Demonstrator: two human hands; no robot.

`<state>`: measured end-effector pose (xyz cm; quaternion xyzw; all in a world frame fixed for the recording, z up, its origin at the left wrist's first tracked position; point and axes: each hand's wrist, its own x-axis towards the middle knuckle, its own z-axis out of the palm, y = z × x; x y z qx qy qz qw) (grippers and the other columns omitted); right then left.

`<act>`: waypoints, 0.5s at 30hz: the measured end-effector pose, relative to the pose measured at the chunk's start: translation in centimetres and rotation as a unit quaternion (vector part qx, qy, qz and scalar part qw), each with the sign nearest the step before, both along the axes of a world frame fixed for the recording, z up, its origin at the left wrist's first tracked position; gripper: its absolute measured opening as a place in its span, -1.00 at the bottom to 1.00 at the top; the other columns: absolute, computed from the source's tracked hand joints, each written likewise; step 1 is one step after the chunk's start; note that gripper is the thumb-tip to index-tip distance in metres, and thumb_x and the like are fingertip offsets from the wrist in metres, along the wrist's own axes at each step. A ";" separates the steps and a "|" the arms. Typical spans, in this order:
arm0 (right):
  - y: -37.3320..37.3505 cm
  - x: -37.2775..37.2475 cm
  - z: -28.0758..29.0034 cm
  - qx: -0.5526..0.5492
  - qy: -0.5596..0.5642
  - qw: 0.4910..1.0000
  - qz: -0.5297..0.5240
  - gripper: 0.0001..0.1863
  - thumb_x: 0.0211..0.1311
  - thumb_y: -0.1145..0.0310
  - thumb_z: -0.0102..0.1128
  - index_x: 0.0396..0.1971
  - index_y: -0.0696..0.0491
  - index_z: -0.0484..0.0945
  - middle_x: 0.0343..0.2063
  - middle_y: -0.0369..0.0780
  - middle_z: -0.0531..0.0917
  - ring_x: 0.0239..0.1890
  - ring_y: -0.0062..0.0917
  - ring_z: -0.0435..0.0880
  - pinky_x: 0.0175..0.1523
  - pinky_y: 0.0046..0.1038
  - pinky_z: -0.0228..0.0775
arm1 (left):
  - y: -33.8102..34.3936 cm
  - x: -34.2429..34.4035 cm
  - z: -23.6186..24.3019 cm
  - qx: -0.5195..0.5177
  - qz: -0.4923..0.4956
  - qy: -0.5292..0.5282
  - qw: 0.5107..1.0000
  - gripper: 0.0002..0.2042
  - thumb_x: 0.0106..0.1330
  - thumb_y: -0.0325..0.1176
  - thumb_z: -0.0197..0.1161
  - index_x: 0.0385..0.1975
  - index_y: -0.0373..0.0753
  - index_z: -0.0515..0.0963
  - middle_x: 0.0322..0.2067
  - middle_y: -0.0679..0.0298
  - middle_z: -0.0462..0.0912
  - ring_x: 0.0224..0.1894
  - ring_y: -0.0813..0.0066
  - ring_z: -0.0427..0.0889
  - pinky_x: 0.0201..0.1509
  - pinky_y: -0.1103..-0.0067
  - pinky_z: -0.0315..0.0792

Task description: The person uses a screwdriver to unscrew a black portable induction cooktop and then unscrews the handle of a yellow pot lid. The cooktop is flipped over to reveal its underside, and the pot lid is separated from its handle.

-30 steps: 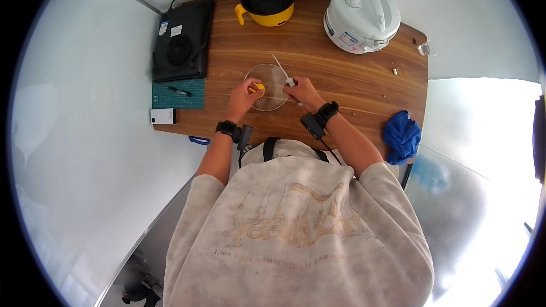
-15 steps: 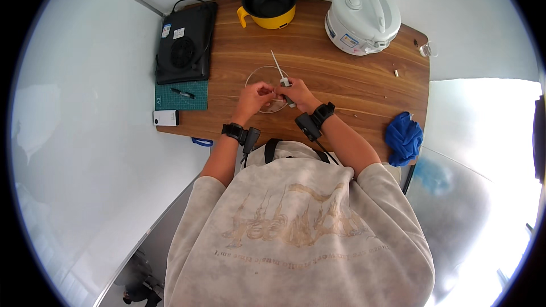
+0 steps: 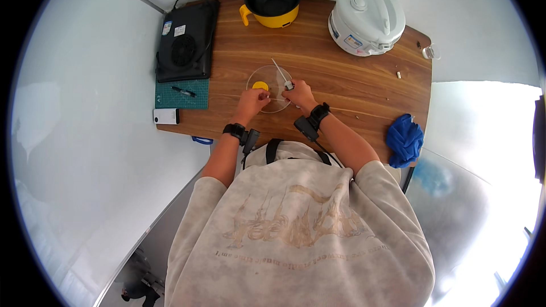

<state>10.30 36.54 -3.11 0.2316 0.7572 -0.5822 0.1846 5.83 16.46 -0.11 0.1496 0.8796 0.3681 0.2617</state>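
My right hand (image 3: 301, 95) is closed around the handle of a screwdriver (image 3: 279, 70), whose pale shaft points away and a little left. Under both hands lies a round clear lid (image 3: 272, 74) with a thin rim, flat on the table. A round yellow knob (image 3: 260, 85) shows at the lid's left part, just beyond the fingers of my left hand (image 3: 253, 103). Those fingers are pinched together over the lid; a tiny pale bit shows at their tips, too small to name. The hands are apart.
A yellow pot (image 3: 278, 21) with a black inside stands at the back, a white rice cooker (image 3: 364, 17) to its right. At left are a black flat appliance (image 3: 185, 48), a green cutting mat (image 3: 165, 96), a pen (image 3: 183, 91) and a white box-shaped device (image 3: 166, 116). Blue cloth (image 3: 404, 139) lies at right.
My hands have drawn apart; the right one moved slightly right with the screwdriver. The yellow knob has come into sight beside my left fingers.
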 end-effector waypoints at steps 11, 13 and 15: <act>1.6 0.9 0.8 -0.043 -0.025 0.998 -0.039 -0.72 0.05 0.32 0.31 -0.28 0.19 0.64 -0.54 -0.11 0.72 -0.53 -0.43 0.75 -0.38 -0.42 0.59 | -1.7 -0.2 -1.9 -0.010 0.110 0.108 0.988 -0.82 0.25 -0.38 0.31 -0.20 -0.30 0.61 -0.42 0.14 0.69 -0.41 0.35 0.70 -0.31 0.49 0.56; 2.5 1.5 0.1 0.000 0.001 1.000 -0.022 -0.72 0.07 0.31 0.30 -0.27 0.19 0.64 -0.52 -0.11 0.72 -0.50 -0.42 0.76 -0.34 -0.40 0.59 | -3.0 -0.4 -1.7 -0.013 0.186 -0.006 0.982 -0.82 0.30 -0.36 0.27 -0.17 -0.28 0.58 -0.38 0.17 0.68 -0.42 0.40 0.69 -0.32 0.51 0.60; 3.1 1.9 0.4 0.017 0.008 1.000 -0.003 -0.72 0.09 0.30 0.29 -0.26 0.18 0.64 -0.52 -0.11 0.71 -0.48 -0.40 0.75 -0.32 -0.38 0.58 | -4.8 -0.3 -2.2 0.003 0.245 -0.119 0.962 -0.81 0.35 -0.33 0.23 -0.14 -0.27 0.55 -0.36 0.20 0.66 -0.41 0.44 0.69 -0.32 0.52 0.62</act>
